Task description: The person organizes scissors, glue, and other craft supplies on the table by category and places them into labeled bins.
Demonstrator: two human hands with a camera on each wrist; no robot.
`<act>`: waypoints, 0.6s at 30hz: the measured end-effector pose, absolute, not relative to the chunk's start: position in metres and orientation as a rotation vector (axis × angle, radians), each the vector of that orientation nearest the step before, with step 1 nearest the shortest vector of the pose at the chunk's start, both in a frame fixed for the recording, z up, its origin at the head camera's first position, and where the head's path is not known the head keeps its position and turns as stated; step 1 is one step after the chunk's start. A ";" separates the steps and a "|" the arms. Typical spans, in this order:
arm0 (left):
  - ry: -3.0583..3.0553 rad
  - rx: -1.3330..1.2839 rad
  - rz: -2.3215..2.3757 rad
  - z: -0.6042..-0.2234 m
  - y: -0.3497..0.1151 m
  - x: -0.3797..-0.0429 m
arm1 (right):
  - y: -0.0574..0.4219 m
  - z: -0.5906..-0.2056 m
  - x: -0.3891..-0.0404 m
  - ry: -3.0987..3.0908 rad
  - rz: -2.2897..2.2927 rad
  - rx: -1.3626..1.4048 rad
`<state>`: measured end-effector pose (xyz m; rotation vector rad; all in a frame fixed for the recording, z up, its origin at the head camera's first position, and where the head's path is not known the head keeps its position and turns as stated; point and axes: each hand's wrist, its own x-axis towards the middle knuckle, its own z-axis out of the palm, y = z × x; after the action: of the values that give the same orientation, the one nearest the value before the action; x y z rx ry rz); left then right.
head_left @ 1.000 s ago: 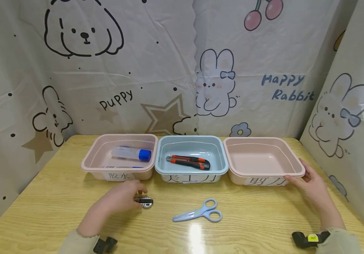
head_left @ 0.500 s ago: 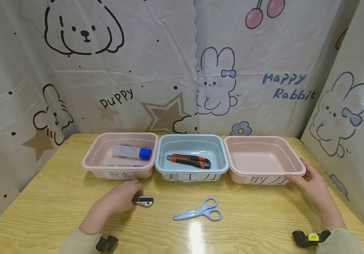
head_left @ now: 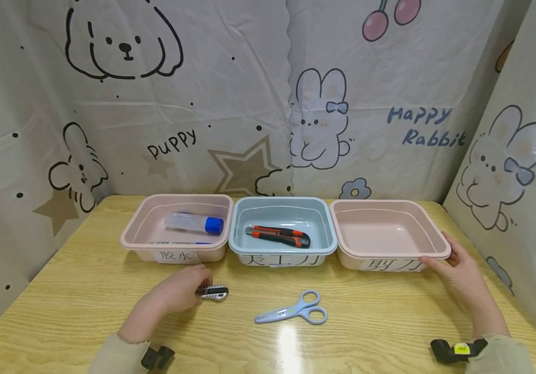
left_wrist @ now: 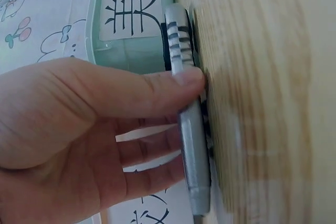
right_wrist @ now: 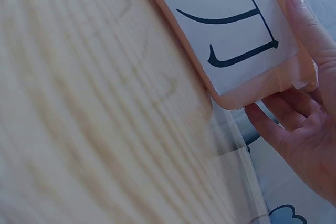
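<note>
Left wrist view showed the left hand (left_wrist: 89, 124), fingers clamped on the knife (left_wrist: 196, 140); a level pinch seemed best, while the right hand (head_left: 464, 272) gripped the bin (head_left: 380, 223) near the right edge of the worktop (head_left: 375, 322).

The left bin (head_left: 174, 246) is labelled 胶水, the blue bin (head_left: 282, 215) 美工刀 (tops hidden by its rim (head_left: 282, 252) in the head view), the right bin (head_left: 385, 236) 剪刀. The cloth (head_left: 230, 104) reads "Puppy" and "Happy Rabbit".

The table (head_left: 371, 311) bears three bins (head_left: 283, 251) and scissors (head_left: 299, 309)
</note>
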<state>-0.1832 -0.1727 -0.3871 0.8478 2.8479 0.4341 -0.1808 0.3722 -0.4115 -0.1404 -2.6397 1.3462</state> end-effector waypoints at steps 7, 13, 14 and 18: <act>2.817 0.917 0.499 -0.385 -0.172 -0.183 | 0.373 -0.414 -0.182 -2.630 1.368 -0.132; 2.809 0.925 0.577 -0.378 -0.165 -0.183 | 0.373 -0.415 -0.181 -2.617 1.393 -0.136; 2.810 0.941 0.593 -0.377 -0.163 -0.182 | 0.373 -0.414 -0.181 -2.617 1.396 -0.137; 2.828 0.988 0.631 -0.375 -0.158 -0.182 | 0.374 -0.414 -0.182 -2.617 1.402 -0.138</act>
<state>-0.1821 -0.1580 -0.3755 0.9881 2.8283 0.6314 -0.1821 0.3739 -0.4137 -0.1379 -2.6169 1.4019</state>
